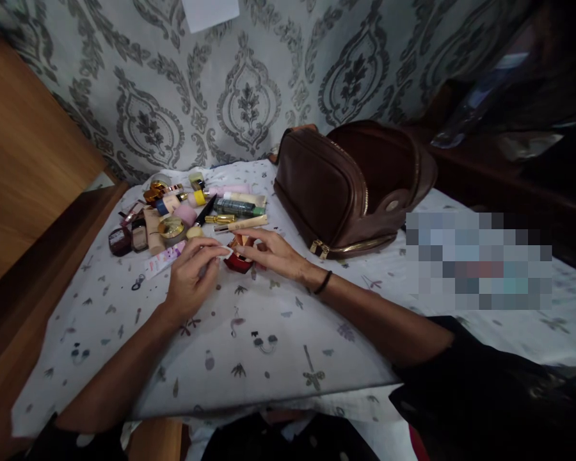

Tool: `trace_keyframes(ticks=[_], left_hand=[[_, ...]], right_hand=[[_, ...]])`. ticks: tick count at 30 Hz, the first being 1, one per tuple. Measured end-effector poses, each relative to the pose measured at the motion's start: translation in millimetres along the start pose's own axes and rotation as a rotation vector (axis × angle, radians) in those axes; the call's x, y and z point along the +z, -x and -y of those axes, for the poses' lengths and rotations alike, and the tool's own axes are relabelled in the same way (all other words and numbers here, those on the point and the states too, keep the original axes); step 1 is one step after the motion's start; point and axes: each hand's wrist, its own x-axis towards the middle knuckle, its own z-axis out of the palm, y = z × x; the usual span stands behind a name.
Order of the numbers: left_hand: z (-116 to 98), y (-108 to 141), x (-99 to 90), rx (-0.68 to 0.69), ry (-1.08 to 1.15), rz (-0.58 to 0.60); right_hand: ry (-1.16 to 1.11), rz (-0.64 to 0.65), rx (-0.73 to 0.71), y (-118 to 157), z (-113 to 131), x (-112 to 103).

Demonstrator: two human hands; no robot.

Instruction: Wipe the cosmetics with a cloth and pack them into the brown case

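My left hand (194,272) is closed, thumb and fingers pinching a small white piece (225,251) that looks like tissue or a wipe. Opposite it, my right hand (278,255) grips a small red faceted container (239,263) with a shiny copper-coloured upper part, which rests on or just above the cloth. The white piece meets the container's near left side. Just beyond both hands lie a cream-coloured tube (247,223), a gold tube (219,219) and a round gold-lidded jar (171,227). A white and purple tube (166,258) lies beside my left hand.
An unzipped brown leather bag (317,192) stands behind my right hand. Several cosmetics, among them a green-capped bottle (240,207), are heaped at the back left. A printed white cloth (269,320) covers the table. A plastic bottle (480,99) leans at right; a blurred patch hides something.
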Motion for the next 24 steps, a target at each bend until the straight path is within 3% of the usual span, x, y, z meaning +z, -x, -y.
trace_keyframes(ticks=[7, 17, 24], left_hand=[[-0.9, -0.4, 1.2, 0.141, -0.033, 0.125], [2.9, -0.2, 2.3, 0.088, -0.039, 0.058], [-0.2, 1.0, 3.0, 0.200, -0.137, 0.059]], right_hand=[[0.019, -0.034, -0.029, -0.1, -1.6, -1.0], [0.024, -0.002, -0.107, -1.9, -3.2, -0.4], [-0.005, 0.022, -0.149, -1.9, -2.6, 0.6]])
